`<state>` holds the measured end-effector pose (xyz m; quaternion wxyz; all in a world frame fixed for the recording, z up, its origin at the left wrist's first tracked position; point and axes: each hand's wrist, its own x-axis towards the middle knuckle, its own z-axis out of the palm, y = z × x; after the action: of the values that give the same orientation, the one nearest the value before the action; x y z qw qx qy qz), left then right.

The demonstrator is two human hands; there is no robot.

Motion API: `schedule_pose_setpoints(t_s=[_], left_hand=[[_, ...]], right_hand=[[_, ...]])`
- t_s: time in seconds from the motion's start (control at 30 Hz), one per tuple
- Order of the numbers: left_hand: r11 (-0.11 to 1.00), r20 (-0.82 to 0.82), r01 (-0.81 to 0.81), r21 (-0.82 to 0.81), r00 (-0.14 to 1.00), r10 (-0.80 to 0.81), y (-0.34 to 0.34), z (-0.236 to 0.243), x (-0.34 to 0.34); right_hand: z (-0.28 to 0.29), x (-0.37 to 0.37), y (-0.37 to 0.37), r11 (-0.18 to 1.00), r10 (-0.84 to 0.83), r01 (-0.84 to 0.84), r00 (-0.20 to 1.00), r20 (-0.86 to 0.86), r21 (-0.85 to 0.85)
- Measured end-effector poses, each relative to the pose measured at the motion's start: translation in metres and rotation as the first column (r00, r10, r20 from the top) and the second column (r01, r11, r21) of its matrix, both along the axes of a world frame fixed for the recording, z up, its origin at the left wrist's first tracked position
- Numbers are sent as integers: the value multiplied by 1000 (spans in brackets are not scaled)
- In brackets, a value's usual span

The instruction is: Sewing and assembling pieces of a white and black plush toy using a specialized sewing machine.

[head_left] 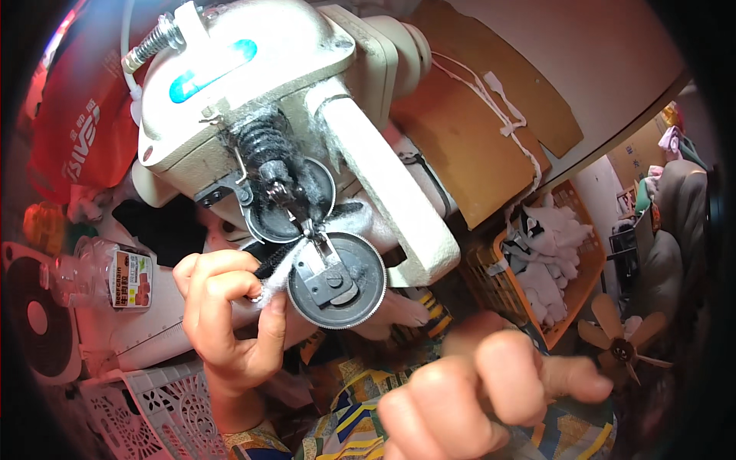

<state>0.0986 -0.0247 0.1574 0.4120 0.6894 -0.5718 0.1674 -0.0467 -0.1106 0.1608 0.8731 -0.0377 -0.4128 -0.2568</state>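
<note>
A cream-coloured fur sewing machine (364,146), dusted with dark lint, fills the upper middle. Its toothed lower disc (366,257) faces me, and a second round disc (327,184) sits behind the needle. My left hand (230,322) is closed just left of the lower disc. Thumb and fingers pinch a fluffy pale grey fabric piece (277,284), whose edge runs up to where the discs meet. Low on the right, my right hand (475,391) is raised apart from the machine, somewhat blurred. Its fingers are curled with knuckles toward me; whatever is inside them is hidden.
A clear plastic jar (96,272) stands left on the table, beside black cloth (165,230). A white plastic basket (172,406) is below it. At right are an orange crate (590,264) of white fluffy pieces and a small fan (622,349). Brown cardboard (468,146) lies behind the machine.
</note>
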Motion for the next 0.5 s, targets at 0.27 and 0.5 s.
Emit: schedule_pose_setpoints(t_s=[0.27,0.5], left_hand=[[1000,-23,27,-7,999,-27,0,0,-1],[986,-81,166,-25,983,-168,3,-6,9]], right_hand=[[14,13,19,878,363,-411,906,217,247],[27,-23,-16,819,573,-542,768,-285,188]])
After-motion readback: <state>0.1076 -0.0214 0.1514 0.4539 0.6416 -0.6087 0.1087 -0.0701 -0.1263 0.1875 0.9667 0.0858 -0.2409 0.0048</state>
